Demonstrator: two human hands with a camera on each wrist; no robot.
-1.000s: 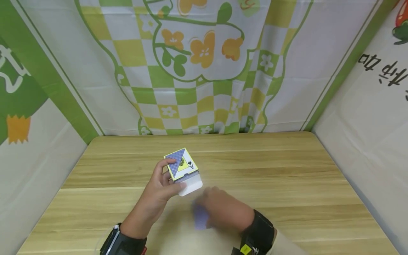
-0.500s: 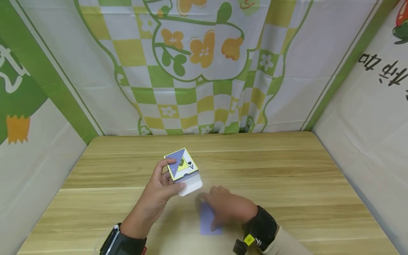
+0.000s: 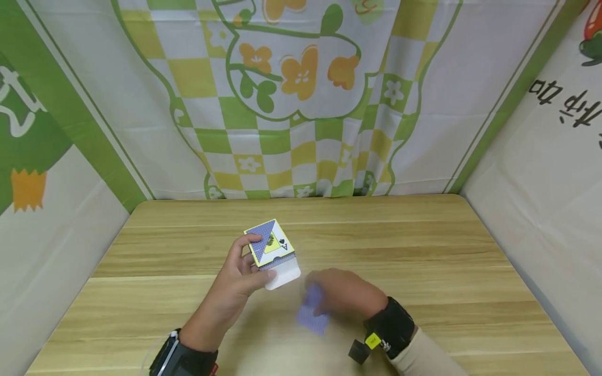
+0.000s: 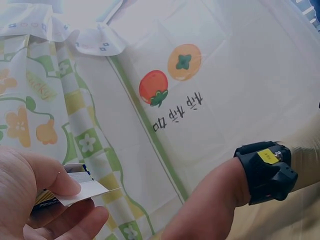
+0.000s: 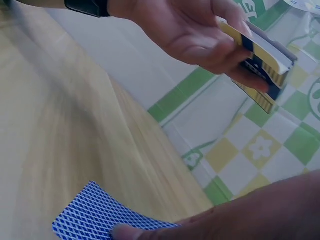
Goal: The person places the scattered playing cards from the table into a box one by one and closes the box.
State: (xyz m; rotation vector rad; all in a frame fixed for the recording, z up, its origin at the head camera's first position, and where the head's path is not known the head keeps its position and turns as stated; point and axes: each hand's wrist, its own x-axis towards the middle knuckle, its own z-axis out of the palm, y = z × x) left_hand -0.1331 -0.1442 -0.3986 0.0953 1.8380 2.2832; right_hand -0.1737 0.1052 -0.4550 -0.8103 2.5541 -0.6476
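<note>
My left hand point(image 3: 230, 287) holds up a playing-card box point(image 3: 277, 243) with an ace of spades design on its front. The box's white flap point(image 3: 284, 274) hangs open toward me, with the thumb on it. Lower and to the right, my right hand point(image 3: 352, 292) grips blue-backed playing cards point(image 3: 312, 318), blurred in the head view. In the right wrist view the thumb lies on the patterned back of the cards point(image 5: 97, 215), which curve near the fingers. How many cards are in this hand I cannot tell. The box's striped side point(image 5: 260, 60) also shows there.
A light wooden table point(image 3: 414, 240) lies under both hands. Behind it hangs a green and yellow checked cloth point(image 3: 301, 156), with white fabric walls at left and right. Each wrist wears a black strap point(image 3: 392, 326).
My right hand has moved slightly right and away from me. The cards, lying straighter half a second ago, are now tilted and bent. My left hand keeps the box nearly still.
</note>
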